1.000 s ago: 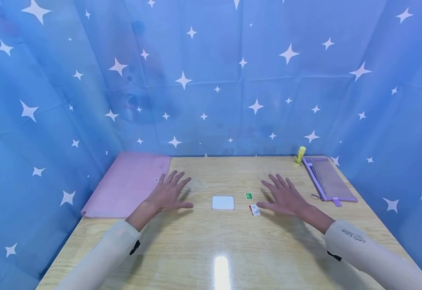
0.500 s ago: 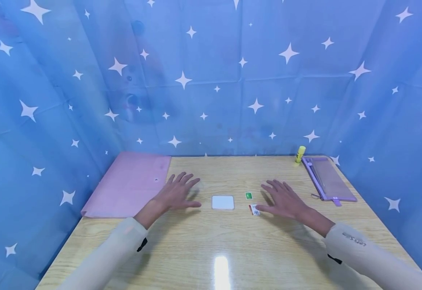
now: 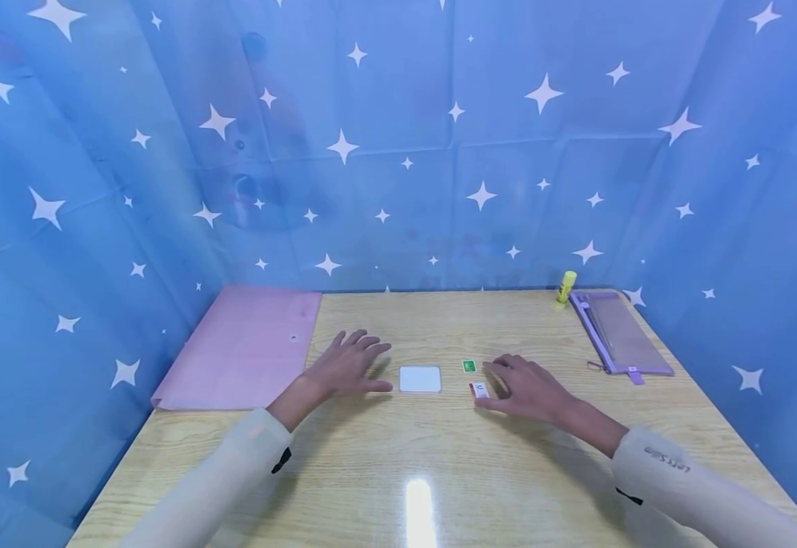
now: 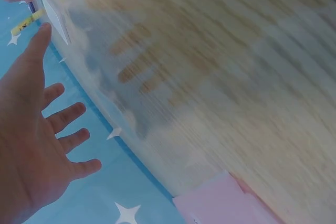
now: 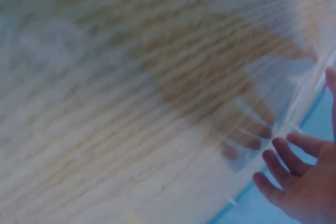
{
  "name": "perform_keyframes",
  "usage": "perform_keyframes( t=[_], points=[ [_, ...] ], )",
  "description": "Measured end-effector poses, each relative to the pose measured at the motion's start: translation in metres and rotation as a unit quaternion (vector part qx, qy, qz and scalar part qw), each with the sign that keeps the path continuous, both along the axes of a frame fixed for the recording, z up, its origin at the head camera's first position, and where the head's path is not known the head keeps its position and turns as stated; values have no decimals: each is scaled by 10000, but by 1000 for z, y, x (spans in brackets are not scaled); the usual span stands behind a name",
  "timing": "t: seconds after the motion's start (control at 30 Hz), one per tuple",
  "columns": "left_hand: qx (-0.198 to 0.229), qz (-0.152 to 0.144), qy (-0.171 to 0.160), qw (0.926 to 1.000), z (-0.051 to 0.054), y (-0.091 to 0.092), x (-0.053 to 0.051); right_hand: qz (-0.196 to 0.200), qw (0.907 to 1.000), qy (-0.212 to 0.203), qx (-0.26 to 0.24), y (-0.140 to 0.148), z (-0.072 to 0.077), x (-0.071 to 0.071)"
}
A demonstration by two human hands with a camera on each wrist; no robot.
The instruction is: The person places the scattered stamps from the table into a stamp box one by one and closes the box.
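Observation:
A small red-and-white printed card lies on the wooden table. My right hand hovers over its right side, thumb near its lower edge, fingers slightly bent; whether the thumb touches it I cannot tell. Just behind sits a small green square with a pale border. To the left lies a white rounded rectangle, flat like a thin case. My left hand is held just left of it, fingers spread and holding nothing. In the left wrist view the left hand shows its palm side; the right wrist view catches the right hand with loose fingers.
A pink folder covers the table's left back part. At the back right are a yellow glue stick and a purple-edged zip pouch. A blue star-patterned curtain surrounds the table.
My left hand has moved right, closer to the white rectangle. The right hand has come lower and its fingers have drawn in around the red-and-white card. The head view has tilted slightly down.

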State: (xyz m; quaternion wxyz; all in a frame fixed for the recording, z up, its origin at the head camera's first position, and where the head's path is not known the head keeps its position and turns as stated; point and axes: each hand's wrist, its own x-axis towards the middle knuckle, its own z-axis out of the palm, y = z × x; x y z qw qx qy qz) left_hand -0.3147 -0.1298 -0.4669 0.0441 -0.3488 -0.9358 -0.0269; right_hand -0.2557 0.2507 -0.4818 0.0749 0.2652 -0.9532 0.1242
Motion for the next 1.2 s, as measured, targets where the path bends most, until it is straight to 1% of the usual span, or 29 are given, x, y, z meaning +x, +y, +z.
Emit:
perform_keyframes(
  t=[0.1, 0.17, 0.27, 0.4, 0.57, 0.67, 0.83, 1.0, 1.07, 1.2],
  points=[
    [-47, -67, -34, 10000, 0, 4, 0, 198, 9998, 76, -26, -2, -1, 2],
    [-34, -131, -54, 9999, 0, 7, 1, 250, 9996, 91, -65, -4, -2, 3],
    [32, -205, -108, 9997, -2, 11, 0, 204, 9997, 39, -149, -6, -2, 4],
    [130, -222, -291, 9992, -4, 19, -1, 165, 9992, -73, -343, -8, -3, 4],
    [237, -253, -524, 9980, -5, 27, -1, 232, 9980, -149, -571, -9, -5, 4],
    [285, -325, -559, 9975, -6, 29, -1, 260, 9970, -201, -698, -10, -6, 4],
    [329, -407, -611, 9968, -9, 31, -1, 289, 9957, -329, -815, -11, -9, 3],
    [500, -457, -781, 9946, -10, 33, 0, 393, 9940, -439, -925, -12, -7, 3],
    [567, -535, -812, 9936, -11, 33, 0, 426, 9928, -527, -983, -12, -6, 3],
    [665, -661, -803, 9924, -11, 34, 0, 481, 9888, -833, -1144, -14, -3, 3]
  ],
)
